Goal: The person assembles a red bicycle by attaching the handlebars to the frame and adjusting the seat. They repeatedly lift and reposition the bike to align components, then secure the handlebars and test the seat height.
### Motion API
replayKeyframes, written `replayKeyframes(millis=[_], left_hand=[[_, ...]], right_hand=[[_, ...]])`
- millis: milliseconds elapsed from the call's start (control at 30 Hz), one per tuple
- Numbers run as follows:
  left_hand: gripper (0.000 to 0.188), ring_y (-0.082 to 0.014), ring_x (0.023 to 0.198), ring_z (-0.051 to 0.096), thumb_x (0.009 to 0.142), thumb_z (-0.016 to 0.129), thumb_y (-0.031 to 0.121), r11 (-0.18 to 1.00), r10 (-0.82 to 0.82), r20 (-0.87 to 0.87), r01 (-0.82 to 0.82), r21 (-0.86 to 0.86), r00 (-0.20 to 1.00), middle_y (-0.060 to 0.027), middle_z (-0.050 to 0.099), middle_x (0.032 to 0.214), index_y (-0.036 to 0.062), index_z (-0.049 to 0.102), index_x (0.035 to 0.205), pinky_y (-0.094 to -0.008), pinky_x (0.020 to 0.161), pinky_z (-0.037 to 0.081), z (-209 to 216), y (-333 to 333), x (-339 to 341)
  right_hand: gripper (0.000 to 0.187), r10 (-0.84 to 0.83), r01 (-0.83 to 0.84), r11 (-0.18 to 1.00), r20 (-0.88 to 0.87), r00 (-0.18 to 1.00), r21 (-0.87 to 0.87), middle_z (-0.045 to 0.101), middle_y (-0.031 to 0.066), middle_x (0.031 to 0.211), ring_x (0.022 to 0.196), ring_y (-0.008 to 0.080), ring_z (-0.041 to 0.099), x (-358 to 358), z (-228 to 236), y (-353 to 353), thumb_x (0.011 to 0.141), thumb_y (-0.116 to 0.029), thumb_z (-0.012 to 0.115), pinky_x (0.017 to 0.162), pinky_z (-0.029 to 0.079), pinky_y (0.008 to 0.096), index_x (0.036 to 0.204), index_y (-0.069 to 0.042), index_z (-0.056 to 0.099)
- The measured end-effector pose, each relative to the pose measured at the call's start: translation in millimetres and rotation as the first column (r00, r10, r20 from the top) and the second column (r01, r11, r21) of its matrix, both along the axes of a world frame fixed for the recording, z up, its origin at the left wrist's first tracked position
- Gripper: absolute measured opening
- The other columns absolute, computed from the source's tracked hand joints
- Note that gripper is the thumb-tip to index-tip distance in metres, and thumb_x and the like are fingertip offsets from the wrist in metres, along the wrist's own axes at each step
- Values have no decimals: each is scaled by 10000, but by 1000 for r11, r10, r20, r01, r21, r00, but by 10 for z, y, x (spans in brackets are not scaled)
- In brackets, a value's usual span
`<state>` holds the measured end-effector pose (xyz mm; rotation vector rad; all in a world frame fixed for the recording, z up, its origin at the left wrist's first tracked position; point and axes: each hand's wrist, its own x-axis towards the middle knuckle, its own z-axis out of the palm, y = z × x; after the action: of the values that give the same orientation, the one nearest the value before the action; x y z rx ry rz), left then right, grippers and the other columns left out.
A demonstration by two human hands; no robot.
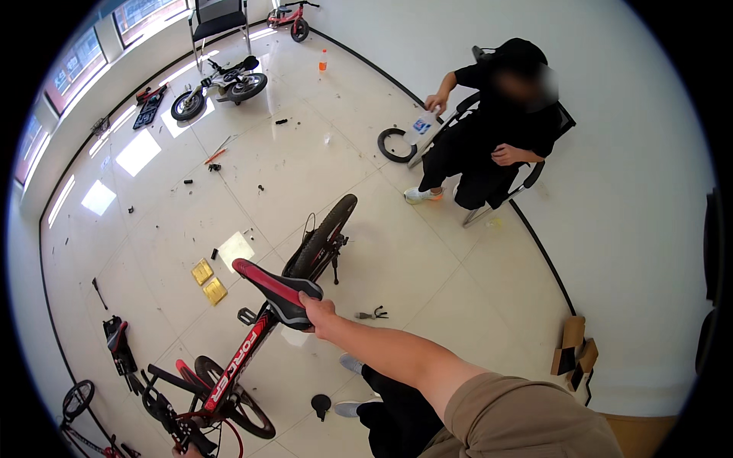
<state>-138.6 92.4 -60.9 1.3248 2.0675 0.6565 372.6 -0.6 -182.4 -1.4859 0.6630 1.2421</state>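
Observation:
A red and black bicycle (252, 343) stands on its wheels in front of me, its rear wheel pointing away. My right hand (317, 314) is closed around the back of its black and red saddle (279, 291). At the lower edge a small part of my left hand (188, 452) shows at the handlebar (200, 440), wrapped around the grip end. The rest of that hand lies outside the picture. The front wheel (256, 416) is turned near the bottom left, and a kickstand (335, 271) hangs beside the rear wheel (326, 237).
A seated person (489, 130) at the right holds a clear bottle (421, 126) beside a loose tyre (397, 145). A small motorbike (221, 88) lies farther off. Yellow packets (208, 281), a tool (372, 314) and a round black part (321, 404) lie on the floor. Cardboard (574, 351) leans right.

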Motion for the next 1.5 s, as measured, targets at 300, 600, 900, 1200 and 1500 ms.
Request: replayKeyframes(millis=[300, 600, 900, 1200, 1500], left_hand=[[413, -189, 789, 634, 830, 741, 91, 999, 48, -72, -47, 6, 996, -113, 674, 943, -75, 602, 1182, -328, 745, 525, 299, -98, 589], [431, -156, 695, 604, 838, 749, 58, 975, 222, 181, -216, -53, 958, -88, 643, 882, -52, 558, 1209, -318, 596, 504, 486, -263, 775], [435, -128, 759, 603, 874, 737, 12, 937, 327, 354, -349, -2, 876, -77, 657, 931, -62, 529, 1249, -297, 664, 479, 543, -726, 765], [433, -109, 713, 592, 885, 711, 0, 918, 368, 379, -396, -4, 849, -69, 665, 907, -68, 520, 1267, -269, 631, 466, 525, -1067, 949], [473, -154, 846, 692, 868, 706, -17, 898, 378, 524, -440, -7, 763, -138, 726, 1028, -91, 521, 1297, -269, 762, 552, 520, -1146, 1007]], right_hand=[[423, 113, -110, 955, 5, 994, 277, 727, 138, 1168, 918, 294, 753, 153, -118, -119, 1042, -420, 653, 729, 656, 511, 1269, -63, 644], [436, 143, -146, 968, 31, 989, 202, 687, 140, 1248, 989, 314, 736, 334, 23, -317, 1064, -435, 607, 761, 647, 532, 1339, -98, 579], [450, 193, -188, 949, 5, 981, 255, 671, 144, 1311, 1054, 338, 714, 405, -14, -645, 1097, -435, 540, 822, 631, 533, 1396, -99, 554], [557, 511, -578, 764, 815, 271, -287, 546, 174, 1481, 1344, 360, 546, 12, 567, -601, 956, -128, 709, 1046, 518, 505, 1458, 3, 505], [630, -379, -738, -366, 815, -438, -567, 493, 202, 1504, 1430, 374, 474, -1979, 1936, 650, 800, -70, 800, 1211, 389, 475, 1393, -121, 593]])
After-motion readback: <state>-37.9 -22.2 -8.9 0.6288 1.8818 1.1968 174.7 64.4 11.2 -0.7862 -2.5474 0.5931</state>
